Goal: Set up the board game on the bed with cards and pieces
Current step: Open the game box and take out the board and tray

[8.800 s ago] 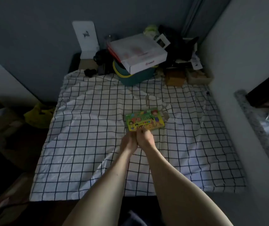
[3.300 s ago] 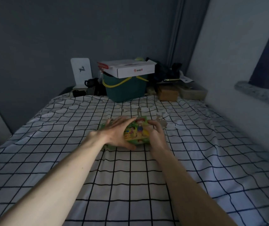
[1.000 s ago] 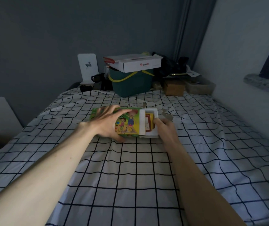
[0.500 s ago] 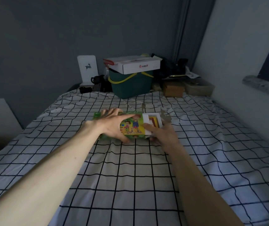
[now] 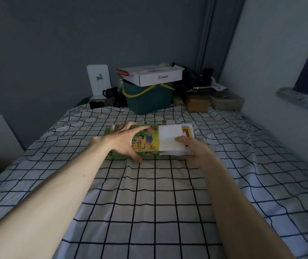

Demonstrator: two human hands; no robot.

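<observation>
A green and yellow game box [image 5: 147,141] with cartoon children on it lies on the checked bedsheet [image 5: 149,193] in mid-bed. My left hand [image 5: 121,142] grips the box's sleeve across its top, thumb at the near edge. A white inner tray [image 5: 170,139] sticks out of the sleeve's right end, with a red and yellow card [image 5: 186,132] showing inside it. My right hand [image 5: 194,148] holds the tray's near right corner, thumb on top.
At the head of the bed stand a dark green bucket [image 5: 149,100] with a white carton [image 5: 153,74] on top, a white deer sign [image 5: 98,79], brown boxes [image 5: 198,102] and dark clutter. A wall and stone sill [image 5: 301,99] run along the right.
The white tray has slid further out of the sleeve to the right. My right hand has shifted its grip along the tray while my left keeps the sleeve still.
</observation>
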